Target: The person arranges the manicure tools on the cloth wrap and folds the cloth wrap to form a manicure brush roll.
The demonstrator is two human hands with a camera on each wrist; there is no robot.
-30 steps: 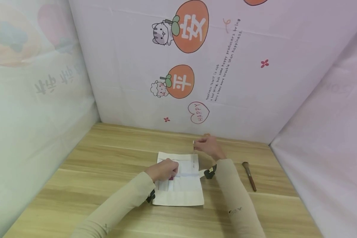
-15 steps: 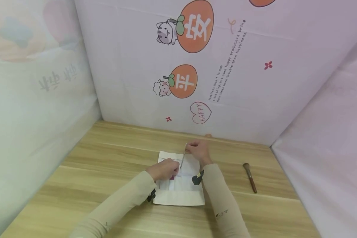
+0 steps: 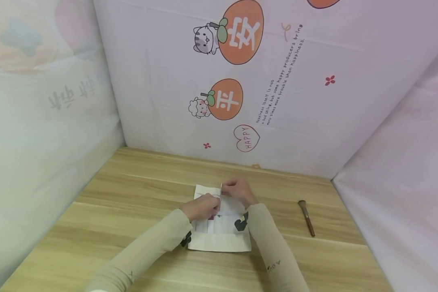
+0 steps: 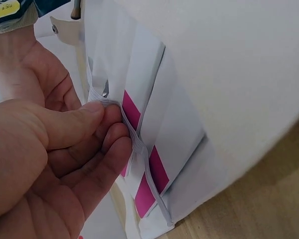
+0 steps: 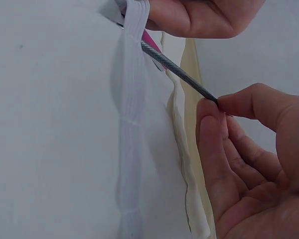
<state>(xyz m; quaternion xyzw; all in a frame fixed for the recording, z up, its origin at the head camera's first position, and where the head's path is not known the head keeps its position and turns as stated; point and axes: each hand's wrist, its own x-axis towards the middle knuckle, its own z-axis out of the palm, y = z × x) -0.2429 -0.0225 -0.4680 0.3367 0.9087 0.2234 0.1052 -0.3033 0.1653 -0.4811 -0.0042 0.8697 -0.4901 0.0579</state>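
Observation:
An off-white fabric case (image 3: 219, 244) lies unfolded on the table, a white elastic band (image 5: 133, 99) running across its inside. Between thumb and fingers my left hand (image 3: 202, 207) pinches that band and lifts it. Flat white packets with magenta ends (image 4: 159, 170) sit under the band beside the left fingers. My right hand (image 3: 240, 192) pinches one end of a slim metal tool with a spiral-grooved shaft (image 5: 179, 73). The tool slants past the raised band, and its far end passes behind the elastic in the right wrist view. What kind of tool it is, I cannot tell.
A makeup brush (image 3: 306, 217) with a brown handle lies to the right on the wooden table (image 3: 138, 194). A strap with a snap button (image 4: 67, 31) sticks out from the case. Printed cloth walls (image 3: 160, 101) enclose the table's back and sides.
My right hand has carried the metal tool left, then down towards me, bringing its lower end to the band. My left hand keeps its pinch in the same place.

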